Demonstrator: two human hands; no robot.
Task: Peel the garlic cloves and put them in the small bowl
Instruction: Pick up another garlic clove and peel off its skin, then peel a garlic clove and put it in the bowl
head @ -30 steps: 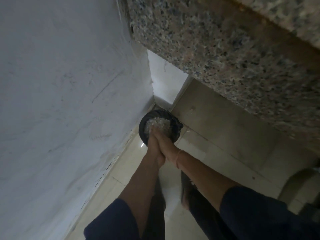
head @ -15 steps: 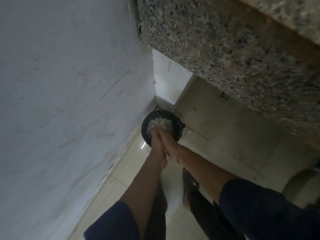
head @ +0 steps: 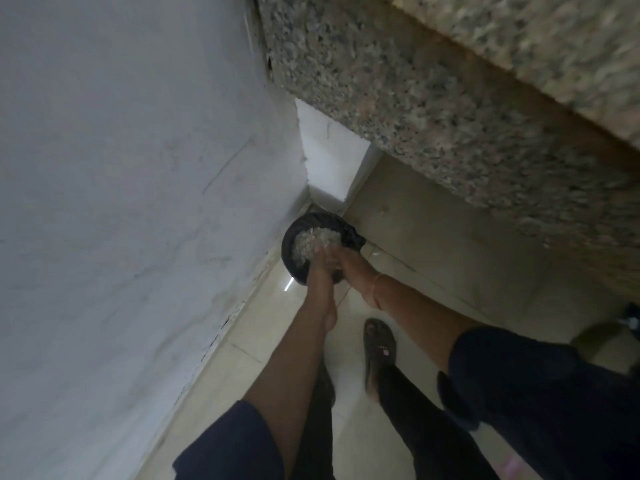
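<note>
Scraps (head: pixel 313 242), pale and papery, probably garlic skins, are heaped in the black-lined bin (head: pixel 288 252) in the floor corner. The left hand (head: pixel 320 271) and right hand (head: pixel 355 268) are held close together over it; their grip cannot be told. Cloves and bowl are not seen. Skins should be shaken off low inside the rim.

2 hands: left hand (head: pixel 320 276), right hand (head: pixel 356 271), dead centre. 1 black bin (head: pixel 289 249) at 12 of them. 1 sandal (head: pixel 379 344) at 5. 1 granite counter (head: pixel 415 98) at 1.
</note>
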